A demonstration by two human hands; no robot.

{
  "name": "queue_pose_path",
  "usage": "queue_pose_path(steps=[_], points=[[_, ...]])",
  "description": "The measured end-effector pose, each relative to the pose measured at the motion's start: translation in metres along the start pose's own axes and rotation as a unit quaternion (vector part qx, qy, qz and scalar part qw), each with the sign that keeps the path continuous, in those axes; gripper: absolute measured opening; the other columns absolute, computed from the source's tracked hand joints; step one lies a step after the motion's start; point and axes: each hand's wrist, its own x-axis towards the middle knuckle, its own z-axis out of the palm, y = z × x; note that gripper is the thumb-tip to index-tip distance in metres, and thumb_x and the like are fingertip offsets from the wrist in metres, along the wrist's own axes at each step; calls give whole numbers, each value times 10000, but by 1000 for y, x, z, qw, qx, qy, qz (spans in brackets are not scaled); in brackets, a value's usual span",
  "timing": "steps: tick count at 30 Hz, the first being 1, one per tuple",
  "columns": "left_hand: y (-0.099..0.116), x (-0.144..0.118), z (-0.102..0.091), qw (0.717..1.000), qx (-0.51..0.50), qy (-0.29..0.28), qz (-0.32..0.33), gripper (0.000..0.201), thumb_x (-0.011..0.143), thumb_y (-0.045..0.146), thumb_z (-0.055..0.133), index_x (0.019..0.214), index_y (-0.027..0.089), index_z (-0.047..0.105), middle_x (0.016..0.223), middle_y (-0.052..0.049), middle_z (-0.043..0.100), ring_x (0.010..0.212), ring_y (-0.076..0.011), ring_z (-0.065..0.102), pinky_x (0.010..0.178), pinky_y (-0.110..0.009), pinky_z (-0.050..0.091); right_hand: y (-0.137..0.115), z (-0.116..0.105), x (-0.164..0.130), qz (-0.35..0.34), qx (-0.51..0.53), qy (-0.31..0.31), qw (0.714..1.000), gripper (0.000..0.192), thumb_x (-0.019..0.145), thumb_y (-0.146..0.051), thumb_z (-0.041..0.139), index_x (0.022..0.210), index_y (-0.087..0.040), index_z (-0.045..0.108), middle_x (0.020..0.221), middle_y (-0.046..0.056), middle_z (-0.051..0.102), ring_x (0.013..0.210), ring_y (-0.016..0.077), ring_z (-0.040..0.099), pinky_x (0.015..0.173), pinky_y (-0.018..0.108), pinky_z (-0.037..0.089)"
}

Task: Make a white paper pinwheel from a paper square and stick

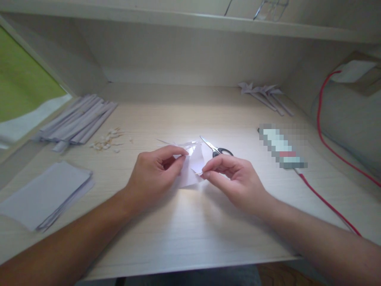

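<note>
Pinching a thin white paper piece with a raised, folded flap [187,176], the two hands are working just above the pale wood-grained bench [166,242], near its middle. The left hand [157,169] is gripping the paper's left side between thumb and forefinger. The right hand [235,178] is closing its thumb and forefinger on a tiny yellowish-white piece [198,173] at the flap's lower corner; it is too small to identify. Directly behind the paper, thin pale scraps [190,143] are lying partly hidden, and metal scissors with black handles [216,151] are resting just beyond the right hand's fingers. Over on the left, a stack of white paper sheets [47,194] is lying near the left forearm, with a heap of rolled white paper tubes [79,121] sitting farther back and a scatter of small white-and-yellow bits [108,140] lying beside the tubes. Toward the back right, white paper pinwheels on paper sticks [263,97] are lying together. Nearer, a blurred-out flat oblong device [282,149] is resting with a red cable [330,206] running from its near end.
</note>
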Motion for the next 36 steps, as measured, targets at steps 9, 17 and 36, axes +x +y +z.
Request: queue_pose_path(steps=[9,17,36], points=[[7,-1,-1,995,-24,-95,12,88,885,205,672,926,232,745,789,24,728,676,-115,633,569,-227,433,0,-1,-4,-93,-52,31,994,123,854,-81,698,903,-182,748,849,0,762,780,130,703,747,240,545],[6,-1,-3,987,-111,-111,33,106,845,190,731,945,223,740,895,-6,741,785,-148,659,709,-270,510,-1,-2,-6,-117,-54,34,991,164,840,-43,682,909,-179,744,864,6,763,797,143,707,751,252,547],[5,0,-3,981,-164,-98,44,130,818,171,754,921,248,737,888,-31,743,819,-198,663,777,-354,523,-7,-3,-7,-134,-81,22,987,191,822,-23,656,885,-175,752,830,9,772,762,145,716,738,258,553]])
